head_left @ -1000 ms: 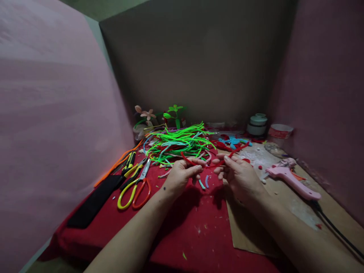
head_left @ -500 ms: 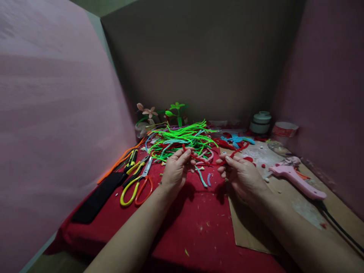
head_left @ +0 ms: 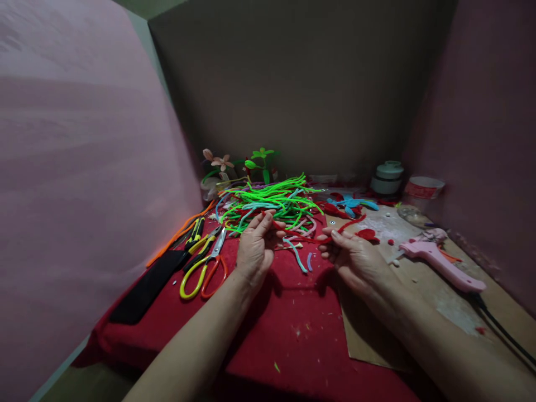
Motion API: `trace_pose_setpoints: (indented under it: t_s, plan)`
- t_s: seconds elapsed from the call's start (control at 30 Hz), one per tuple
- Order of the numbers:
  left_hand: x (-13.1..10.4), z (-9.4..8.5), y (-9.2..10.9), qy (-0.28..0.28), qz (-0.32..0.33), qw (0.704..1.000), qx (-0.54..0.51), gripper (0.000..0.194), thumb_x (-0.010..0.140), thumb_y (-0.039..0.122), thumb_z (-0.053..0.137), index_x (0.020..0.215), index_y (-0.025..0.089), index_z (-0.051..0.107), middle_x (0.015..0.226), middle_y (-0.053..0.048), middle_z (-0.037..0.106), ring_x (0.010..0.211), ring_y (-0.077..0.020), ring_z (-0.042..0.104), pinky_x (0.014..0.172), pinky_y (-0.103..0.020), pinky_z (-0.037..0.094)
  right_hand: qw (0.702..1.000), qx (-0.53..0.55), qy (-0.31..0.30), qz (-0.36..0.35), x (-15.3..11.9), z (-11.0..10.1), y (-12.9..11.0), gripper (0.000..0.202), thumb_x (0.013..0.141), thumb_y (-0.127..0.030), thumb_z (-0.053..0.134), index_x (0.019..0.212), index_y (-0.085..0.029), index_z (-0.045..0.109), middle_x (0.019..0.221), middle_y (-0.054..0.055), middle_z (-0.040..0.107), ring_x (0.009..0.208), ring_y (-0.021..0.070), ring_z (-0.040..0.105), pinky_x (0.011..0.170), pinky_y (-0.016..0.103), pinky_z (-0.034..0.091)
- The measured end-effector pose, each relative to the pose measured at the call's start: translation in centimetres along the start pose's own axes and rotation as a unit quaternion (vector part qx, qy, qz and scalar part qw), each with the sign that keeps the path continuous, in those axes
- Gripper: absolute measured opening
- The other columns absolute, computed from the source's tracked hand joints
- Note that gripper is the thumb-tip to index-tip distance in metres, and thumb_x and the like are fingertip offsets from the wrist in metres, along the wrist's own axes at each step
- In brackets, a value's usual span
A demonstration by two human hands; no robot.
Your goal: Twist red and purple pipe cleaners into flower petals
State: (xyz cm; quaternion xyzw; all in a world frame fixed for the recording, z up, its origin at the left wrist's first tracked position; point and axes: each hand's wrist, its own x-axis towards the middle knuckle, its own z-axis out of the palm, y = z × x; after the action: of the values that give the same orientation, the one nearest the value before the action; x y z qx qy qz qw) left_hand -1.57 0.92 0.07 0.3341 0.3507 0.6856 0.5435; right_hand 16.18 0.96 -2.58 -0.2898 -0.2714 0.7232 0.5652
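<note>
Principal item: one slender red fuzzy strip (head_left: 312,240), raised above a dark red cloth (head_left: 288,329). Dial centred on the gap between the hands, twelve pointing away from the person.

Lie: long axis roughly nine to three o'clock, canted a touch toward ten and four, so crosswise to the person. Past the right-hand grip a red free length points to two o'clock; it appears to be the same strip, though the fingers hide the join.

Hands: left hand (head_left: 254,251), at nine, thumb and fingers pinched on the strip; right hand (head_left: 355,258), at three, likewise pinched. The two stand apart, the strip spanning them; neither is nearer, each having hold of it.

Surroundings: at eleven, a loose heap of bright green fuzzy stems (head_left: 270,194); at six, a pale blue fuzzy offcut (head_left: 298,257); between eight and nine, metal scissors with yellow and red loops (head_left: 214,258); between three and four, a pink plastic glue gun (head_left: 444,268) on a flat tan board (head_left: 368,340).
</note>
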Motion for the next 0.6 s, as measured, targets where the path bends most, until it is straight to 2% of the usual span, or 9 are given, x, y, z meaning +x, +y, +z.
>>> trace_pose_setpoints:
  t_s: [0.1, 0.3, 0.6]
  plan:
    - [0.1, -0.1, 0.1, 0.0, 0.018, 1.0, 0.004, 0.023, 0.069, 0.028, 0.067, 0.088, 0.018, 0.06, 0.064, 0.0, 0.066, 0.047, -0.0109, 0.058, 0.036, -0.017, 0.038, 1.0, 0.007, 0.005, 0.008, 0.0, -0.2, 0.1, 0.007, 0.073, -0.014, 0.062, 0.077, -0.012, 0.066, 0.068, 0.005, 0.065, 0.057, 0.012, 0.059, 0.052, 0.022, 0.047]
    - [0.1, 0.2, 0.8, 0.03, 0.01, 0.999, -0.028, 0.012, 0.069, 0.016, 0.065, 0.078, 0.014, 0.059, 0.069, -0.003, 0.068, 0.047, -0.0082, 0.058, 0.035, -0.015, 0.034, 0.999, 0.032, 0.013, 0.023, 0.0, -0.4, 0.3, 0.008, 0.075, -0.012, 0.058, 0.077, -0.013, 0.066, 0.074, 0.006, 0.066, 0.061, 0.0117, 0.061, 0.056, 0.022, 0.049]
    - [0.2, 0.0, 0.9, 0.031, 0.001, 0.999, -0.033, 0.011, 0.07, 0.018, 0.065, 0.08, 0.018, 0.06, 0.066, -0.001, 0.067, 0.046, -0.0082, 0.057, 0.034, -0.013, 0.032, 0.998, 0.052, 0.009, 0.017, 0.0, -0.1, 0.4, 0.007, 0.075, -0.013, 0.059, 0.074, -0.015, 0.065, 0.072, 0.004, 0.065, 0.059, 0.0109, 0.059, 0.056, 0.022, 0.05]
